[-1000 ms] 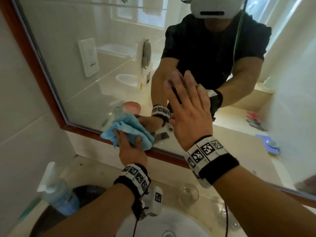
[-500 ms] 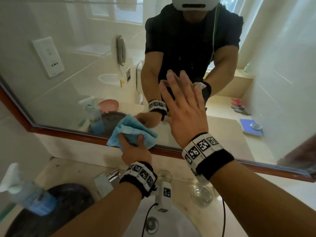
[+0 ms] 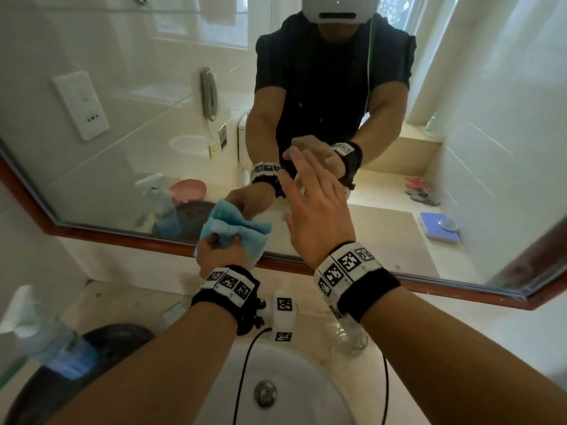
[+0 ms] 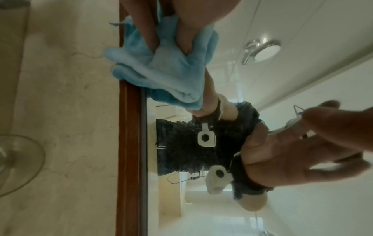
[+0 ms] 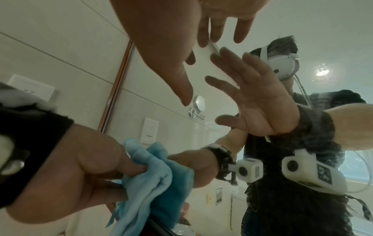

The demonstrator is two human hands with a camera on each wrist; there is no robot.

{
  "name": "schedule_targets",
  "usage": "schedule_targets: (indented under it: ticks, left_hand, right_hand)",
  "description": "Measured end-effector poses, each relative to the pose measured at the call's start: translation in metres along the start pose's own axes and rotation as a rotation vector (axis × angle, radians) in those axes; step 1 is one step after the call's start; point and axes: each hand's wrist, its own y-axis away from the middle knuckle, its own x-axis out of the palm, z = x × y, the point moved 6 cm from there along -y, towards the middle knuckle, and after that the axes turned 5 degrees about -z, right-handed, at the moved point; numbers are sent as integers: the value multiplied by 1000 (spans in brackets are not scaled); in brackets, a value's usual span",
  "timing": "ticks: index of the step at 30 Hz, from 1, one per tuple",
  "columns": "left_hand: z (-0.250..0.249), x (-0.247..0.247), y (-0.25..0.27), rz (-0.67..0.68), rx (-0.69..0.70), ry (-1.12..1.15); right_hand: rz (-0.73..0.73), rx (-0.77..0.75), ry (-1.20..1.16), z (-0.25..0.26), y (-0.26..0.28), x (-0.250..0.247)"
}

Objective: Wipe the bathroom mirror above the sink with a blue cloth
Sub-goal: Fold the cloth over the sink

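Note:
The blue cloth (image 3: pixel 237 230) is bunched against the mirror (image 3: pixel 129 154) just above its brown lower frame (image 3: pixel 129 237). My left hand (image 3: pixel 222 250) grips the cloth, fingers curled into its folds; the left wrist view shows the fingers (image 4: pixel 149 33) dug into the cloth (image 4: pixel 167 71) over the frame edge. My right hand (image 3: pixel 311 200) is open to the right of the cloth, fingers straight and spread, and holds nothing. In the right wrist view its fingertips (image 5: pixel 203 43) lie at or very near the glass; whether they touch I cannot tell.
Below the mirror lies a beige counter (image 3: pixel 132 302) with a white sink (image 3: pixel 294 378). A spray bottle (image 3: pixel 46 342) and a dark round basin (image 3: pixel 116 335) stand at the left. A clear glass (image 3: pixel 349 338) sits under my right wrist. A black cable (image 3: pixel 245 363) hangs over the sink.
My left hand has slid the cloth to the right along the mirror's lower edge and now bunches it more tightly. The right hand has dropped slightly and stays open.

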Motion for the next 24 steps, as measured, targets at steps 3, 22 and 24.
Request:
schedule_targets:
  ticks: [3, 22, 24]
  left_hand:
    - [0, -12, 2, 22, -18, 26]
    - [-39, -128, -10, 176, 324, -2]
    - [-33, -148, -19, 141, 277, 18]
  right_hand:
    - [75, -2, -142, 10, 4, -2]
    - [530, 114, -537, 134, 13, 31]
    - [529, 121, -554, 148, 14, 31]
